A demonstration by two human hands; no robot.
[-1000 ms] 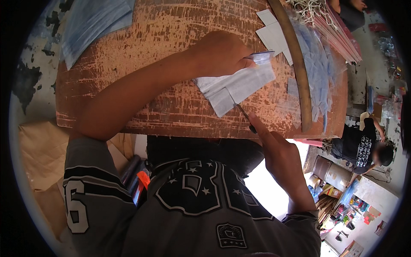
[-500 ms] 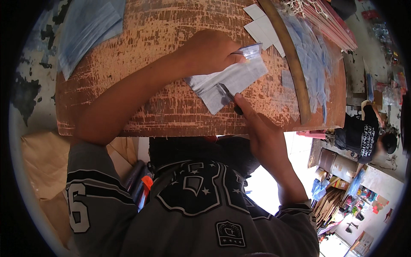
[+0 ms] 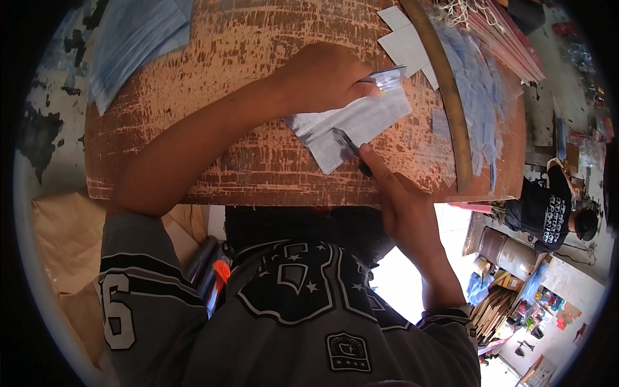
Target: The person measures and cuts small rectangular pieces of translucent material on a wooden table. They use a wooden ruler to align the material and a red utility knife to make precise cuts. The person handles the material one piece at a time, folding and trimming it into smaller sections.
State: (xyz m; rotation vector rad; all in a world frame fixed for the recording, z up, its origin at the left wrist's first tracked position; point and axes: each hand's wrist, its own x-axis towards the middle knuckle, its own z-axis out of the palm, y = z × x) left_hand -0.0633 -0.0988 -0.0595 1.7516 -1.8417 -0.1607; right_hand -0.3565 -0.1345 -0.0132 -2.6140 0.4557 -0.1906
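Observation:
A greyish plastic sheet (image 3: 351, 122) with a shiny, see-through folded edge lies slantwise on the worn wooden table. My left hand (image 3: 325, 77) reaches across from the left, its fingers closed on the sheet's far edge and its thumb pressed down there. In my right hand (image 3: 403, 193) is a small knife (image 3: 348, 143) with a dark handle. The index finger stretches along it, and the blade lies over the near part of the sheet. Whether the blade touches the plastic I cannot tell.
Bluish plastic sheets (image 3: 138, 48) lie at the table's far left. A brown strip (image 3: 445, 90) runs down the right side, with white cards (image 3: 406, 42), loose clear plastic pieces (image 3: 480, 97) and pink-red bundles with white strings (image 3: 496, 39) near it. A person (image 3: 548, 209) is farther right.
The view has shifted slightly, so the table's contents sit a little farther right. Both hands keep their hold, and the knife stays over nearly the same part of the sheet.

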